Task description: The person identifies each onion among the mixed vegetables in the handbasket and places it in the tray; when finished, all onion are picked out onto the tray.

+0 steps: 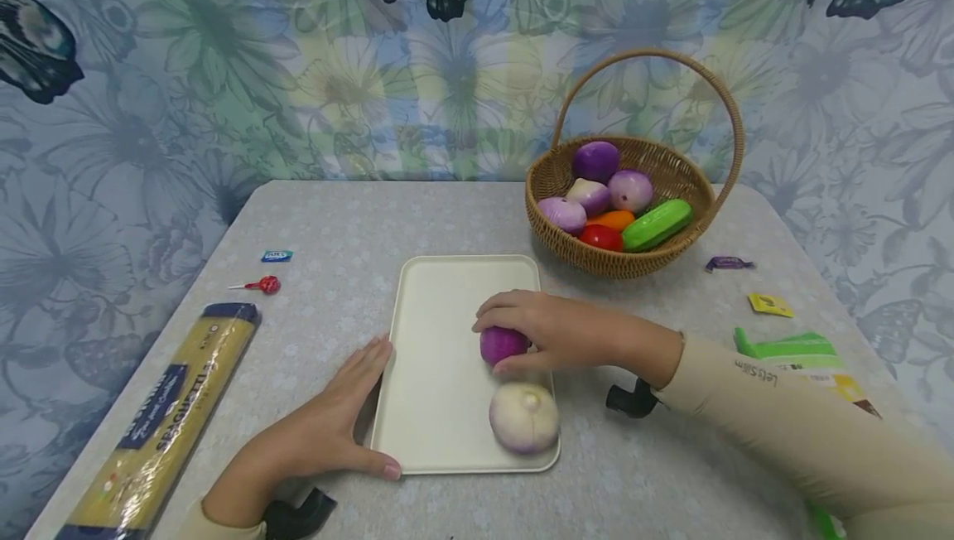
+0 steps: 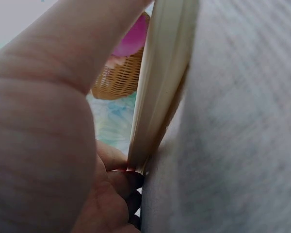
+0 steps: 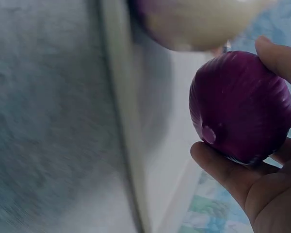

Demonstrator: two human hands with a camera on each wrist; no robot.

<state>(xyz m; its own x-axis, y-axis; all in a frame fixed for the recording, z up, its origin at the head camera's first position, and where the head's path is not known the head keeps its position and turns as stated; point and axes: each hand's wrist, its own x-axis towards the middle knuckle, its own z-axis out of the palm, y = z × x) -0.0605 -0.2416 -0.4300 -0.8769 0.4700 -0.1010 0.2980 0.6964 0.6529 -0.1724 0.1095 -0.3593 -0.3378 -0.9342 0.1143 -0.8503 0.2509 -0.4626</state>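
My right hand (image 1: 551, 326) grips a dark purple onion (image 1: 503, 345) over the right side of a cream tray (image 1: 440, 358). In the right wrist view the fingers and thumb curve around this onion (image 3: 240, 107), its small round end showing. Nearer me on the tray sits a pale, white-and-purple onion (image 1: 524, 417), partly seen at the top of the right wrist view. My left hand (image 1: 328, 424) lies along the tray's left edge, fingers extended and thumb at the near left corner. The left wrist view shows the fingers against the tray's side (image 2: 160, 82).
A wicker basket (image 1: 574, 254) with onions, a tomato, a carrot and a green vegetable stands behind the tray. A spaghetti pack (image 1: 160, 424), a red lollipop (image 1: 268, 284) and a blue wrapper (image 1: 277, 256) lie left. Purple (image 1: 730, 263) and yellow wrappers (image 1: 771, 305) and a green bag (image 1: 801, 351) lie right.
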